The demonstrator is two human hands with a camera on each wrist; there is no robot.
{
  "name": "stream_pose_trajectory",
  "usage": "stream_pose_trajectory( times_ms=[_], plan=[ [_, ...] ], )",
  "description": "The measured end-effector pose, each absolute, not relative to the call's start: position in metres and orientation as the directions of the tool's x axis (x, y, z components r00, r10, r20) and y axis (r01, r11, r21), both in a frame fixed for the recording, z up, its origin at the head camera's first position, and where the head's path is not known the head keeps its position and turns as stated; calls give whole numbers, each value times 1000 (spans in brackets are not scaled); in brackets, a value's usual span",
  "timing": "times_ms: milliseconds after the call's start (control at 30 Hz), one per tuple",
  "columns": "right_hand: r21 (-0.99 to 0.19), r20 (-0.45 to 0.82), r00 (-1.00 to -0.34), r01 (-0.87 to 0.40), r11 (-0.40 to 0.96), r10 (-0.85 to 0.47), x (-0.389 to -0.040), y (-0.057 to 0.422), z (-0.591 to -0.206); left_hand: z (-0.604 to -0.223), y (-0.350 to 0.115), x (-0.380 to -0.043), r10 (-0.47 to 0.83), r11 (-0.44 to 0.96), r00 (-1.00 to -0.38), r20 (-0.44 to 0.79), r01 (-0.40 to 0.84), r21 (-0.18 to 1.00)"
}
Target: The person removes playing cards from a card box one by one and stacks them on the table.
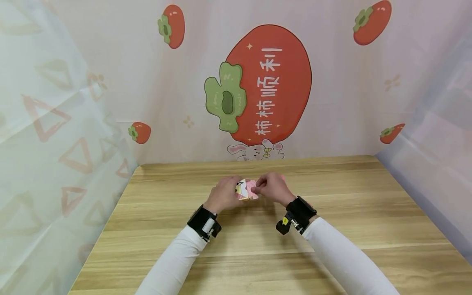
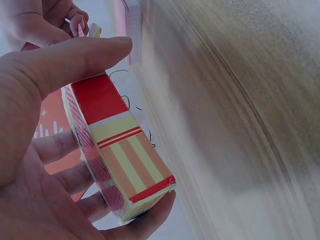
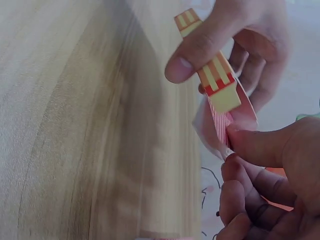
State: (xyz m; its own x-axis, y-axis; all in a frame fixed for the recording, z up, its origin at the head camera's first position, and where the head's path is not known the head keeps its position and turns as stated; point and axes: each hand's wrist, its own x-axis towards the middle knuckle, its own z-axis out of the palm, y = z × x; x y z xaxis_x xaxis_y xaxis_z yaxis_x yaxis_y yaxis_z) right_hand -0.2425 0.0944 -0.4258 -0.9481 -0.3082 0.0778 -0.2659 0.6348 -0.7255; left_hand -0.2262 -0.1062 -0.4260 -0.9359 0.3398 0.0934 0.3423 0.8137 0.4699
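Observation:
My left hand (image 1: 225, 193) grips a small card box (image 2: 117, 140) from the side, thumb on its narrow red-and-cream striped face and fingers round the opposite edge. The box is tilted and held up over the table. At its end facing right, a pink-patterned piece (image 3: 221, 125) stands out between spread white flaps (image 3: 206, 127). The thumb and index finger of my right hand (image 1: 272, 188) pinch this end. In the right wrist view the right fingers (image 3: 245, 180) are curled below the thumb. I cannot tell whether they pinch a flap or a card.
Behind the right hand, a pink-and-white block (image 2: 131, 32) stands on the wooden table (image 1: 243, 250), mostly hidden in the head view. A curtain (image 1: 332, 102) printed with persimmons hangs at the table's back edge, with sheets at both sides. Both wrists wear black camera straps (image 1: 300, 211).

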Motion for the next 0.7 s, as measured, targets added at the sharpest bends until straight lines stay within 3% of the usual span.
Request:
stream_pose_trajectory(
  times_ms=[267,433,567,700],
  plan=[
    [-782,-45,-970,-116,613,-240,-247,107,-423,-426,-111,-229,301,825,-950,84,304,476],
    [-798,-58,-970,-98,595,-238,-247,114,-420,-425,-113,-230,287,830,-954,86,293,476],
    [-747,23,-967,-185,639,-253,-246,114,-416,-425,-115,-230,288,836,-954,80,291,465],
    [-583,174,-913,-398,709,-369,-245,109,-410,-425,-115,-230,293,831,-953,79,295,472]
  ],
)
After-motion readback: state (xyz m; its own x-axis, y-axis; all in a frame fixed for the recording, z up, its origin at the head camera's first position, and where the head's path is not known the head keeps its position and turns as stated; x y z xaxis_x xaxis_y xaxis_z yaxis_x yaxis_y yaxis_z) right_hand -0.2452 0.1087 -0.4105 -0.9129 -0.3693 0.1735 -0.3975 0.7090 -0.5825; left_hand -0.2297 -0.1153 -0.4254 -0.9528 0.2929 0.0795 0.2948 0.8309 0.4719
